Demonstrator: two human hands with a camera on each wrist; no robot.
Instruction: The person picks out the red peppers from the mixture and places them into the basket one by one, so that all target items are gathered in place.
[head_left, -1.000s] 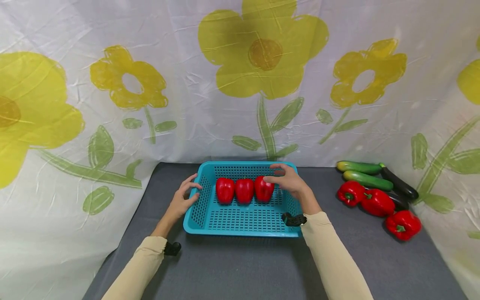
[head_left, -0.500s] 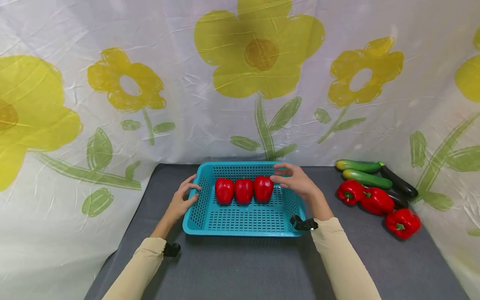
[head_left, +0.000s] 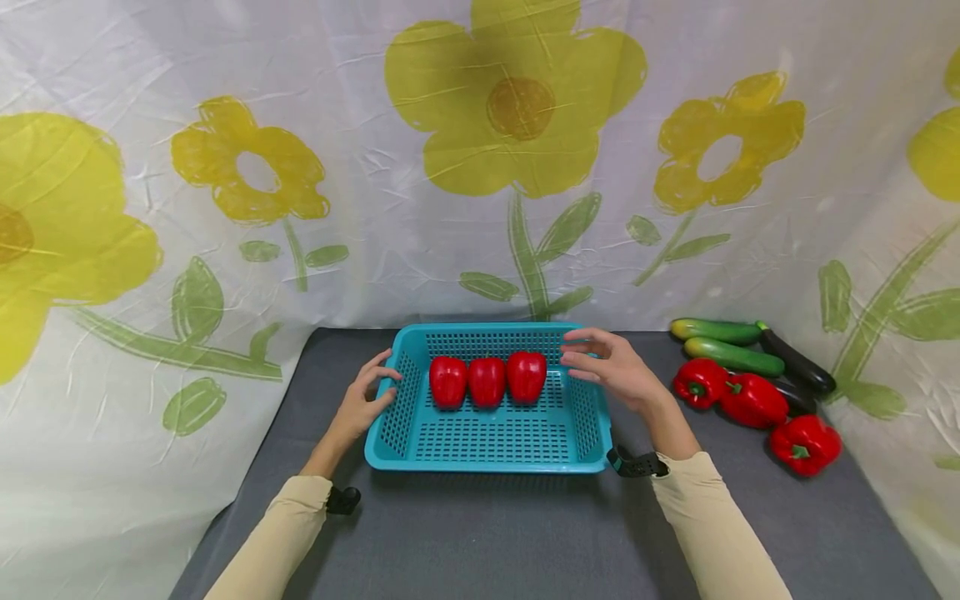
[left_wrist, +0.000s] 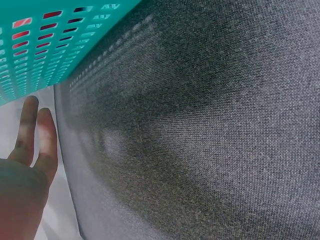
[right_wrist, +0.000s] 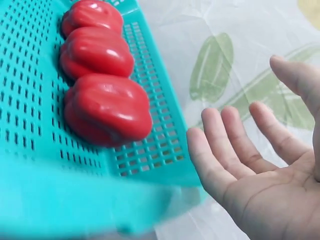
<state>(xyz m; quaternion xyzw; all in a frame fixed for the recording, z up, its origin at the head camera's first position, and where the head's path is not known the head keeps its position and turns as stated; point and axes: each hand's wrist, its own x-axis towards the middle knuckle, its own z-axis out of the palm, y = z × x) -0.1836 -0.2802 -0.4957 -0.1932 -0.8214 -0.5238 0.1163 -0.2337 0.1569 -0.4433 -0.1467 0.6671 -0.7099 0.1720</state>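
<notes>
A blue-green perforated basket (head_left: 487, 467) holds three red peppers (head_left: 487, 383), side by side in a row nearer its far wall than its front, with bare slatted floor showing ahead of them. The left hand (head_left: 363, 402) is at the left rim, its grip loosely spread, fingers and thumb apart; contact is unclear. The right hand (head_left: 615, 362) has its grip wide and holding nothing, palm toward the peppers near the far right corner. Well to the right lie three more peppers (head_left: 753, 402), two green zucchini (head_left: 735, 357) and two eggplants (head_left: 798, 362), one partly hidden. Grey tabletop (head_left: 480, 533) stretches before the basket; its far rim sits close to the flowered cloth (head_left: 390, 250).
</notes>
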